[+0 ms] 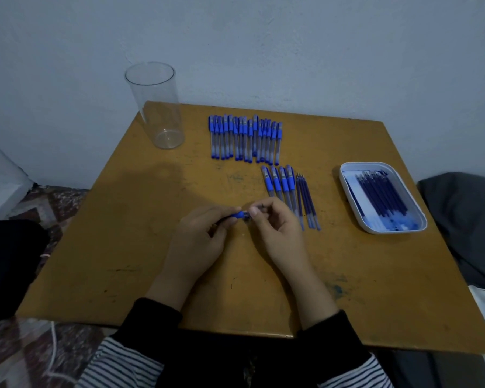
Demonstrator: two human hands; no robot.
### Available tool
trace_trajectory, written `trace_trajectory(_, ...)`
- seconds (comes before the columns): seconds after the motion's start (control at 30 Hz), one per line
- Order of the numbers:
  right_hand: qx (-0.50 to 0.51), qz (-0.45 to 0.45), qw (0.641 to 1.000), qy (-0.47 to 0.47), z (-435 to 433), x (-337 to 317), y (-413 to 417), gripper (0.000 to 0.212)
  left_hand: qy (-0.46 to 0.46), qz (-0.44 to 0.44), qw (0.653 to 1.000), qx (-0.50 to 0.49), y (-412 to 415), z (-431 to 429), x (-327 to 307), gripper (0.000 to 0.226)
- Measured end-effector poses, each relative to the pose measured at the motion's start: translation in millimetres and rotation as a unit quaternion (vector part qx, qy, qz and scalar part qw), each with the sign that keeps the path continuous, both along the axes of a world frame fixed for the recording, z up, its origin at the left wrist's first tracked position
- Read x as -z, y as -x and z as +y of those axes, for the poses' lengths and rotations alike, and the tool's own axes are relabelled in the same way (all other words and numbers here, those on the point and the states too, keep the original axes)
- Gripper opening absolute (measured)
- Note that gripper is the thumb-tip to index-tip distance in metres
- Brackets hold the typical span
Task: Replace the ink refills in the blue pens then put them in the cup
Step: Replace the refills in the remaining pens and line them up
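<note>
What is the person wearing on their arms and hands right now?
Both hands are bare: no gloves, rings or watch show on the left hand or the right hand. Each forearm is covered by a black sleeve, the left sleeve and the right sleeve, ending at the wrist. Nearer the elbows, black-and-white striped fabric shows.
</note>
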State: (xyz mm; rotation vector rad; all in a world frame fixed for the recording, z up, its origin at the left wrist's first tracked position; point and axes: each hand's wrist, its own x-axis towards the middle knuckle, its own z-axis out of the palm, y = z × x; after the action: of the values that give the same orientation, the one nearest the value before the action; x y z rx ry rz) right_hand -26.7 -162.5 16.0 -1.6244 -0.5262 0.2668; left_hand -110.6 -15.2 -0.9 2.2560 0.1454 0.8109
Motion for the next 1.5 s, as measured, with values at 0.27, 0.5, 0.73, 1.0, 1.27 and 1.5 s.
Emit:
trace_trajectory(0.27,0.050,0.035,0.996,-0.066,-5,-1,-1,0.015,0.010,-0.001,1.000,-0.004,0,0,-1,0.020)
trace_trajectory(0.5,0.069,0.033,0.994,-0.072,-11,-4,2,0.016,-0.003,0.003,1.000,-0.010,1,1,1,0.020)
trace_trajectory(0.73,0.058,0.010,0.997,-0.059,-9,-1,1,0.013,-0.010,-0.007,1.000,0.002,0,1,1,0.019)
trace_trajectory(1.0,0.073,0.002,0.994,-0.083,-10,-4,2,0.021,-0.014,0.009,1.000,-0.016,1,2,0,0.021)
trace_trajectory(1.27,0.078,-0.032,0.996,-0.033,-9,-1,4,0.010,-0.011,0.004,0.998,-0.067,2,2,0,0.022)
trace_trajectory(1.5,0.013,-0.164,0.978,0.129,-8,10,3,0.013,0.006,0.002,0.996,-0.088,0,4,2,0.021)
